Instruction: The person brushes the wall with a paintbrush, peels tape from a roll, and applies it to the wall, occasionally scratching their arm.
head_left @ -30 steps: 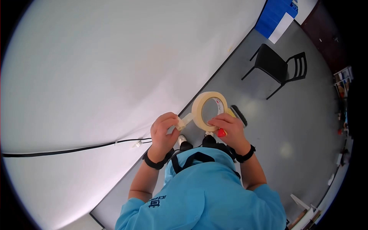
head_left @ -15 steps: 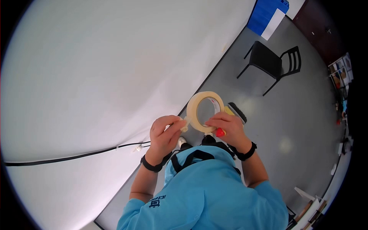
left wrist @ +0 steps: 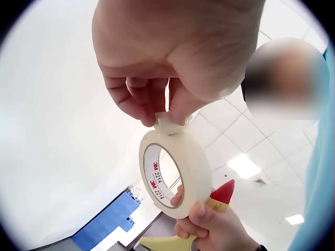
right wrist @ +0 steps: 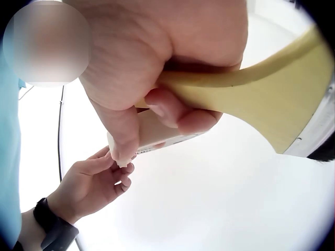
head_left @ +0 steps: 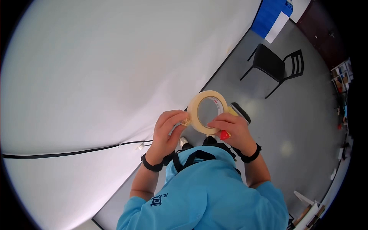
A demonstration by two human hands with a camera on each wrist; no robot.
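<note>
A cream roll of masking tape [head_left: 194, 118] is held between both hands, its inner core printed "3M 2214" in the left wrist view. The left hand [head_left: 167, 128] pinches the crumpled loose end of tape [left wrist: 170, 124] right against the roll's edge. Thumb and fingers of the right hand [head_left: 234, 131] grip the roll's opposite side. That same hand also holds a brush, whose pale yellow handle [right wrist: 251, 99] runs through the curled fingers; its red tip [head_left: 225, 135] sticks out, and dark bristles [head_left: 240, 112] point away.
A white wall [head_left: 96, 76] rises on the left, with a black cable [head_left: 76, 153] along it. On the grey floor [head_left: 291, 122] stands a black chair [head_left: 269, 63]. Farther off are a blue box [head_left: 268, 17] and cluttered shelves [head_left: 341, 76]. The person's shoes are beneath the hands.
The left hand has moved right, closer to the roll, and the strip of tape between them has shortened. The right hand keeps its hold on roll and brush.
</note>
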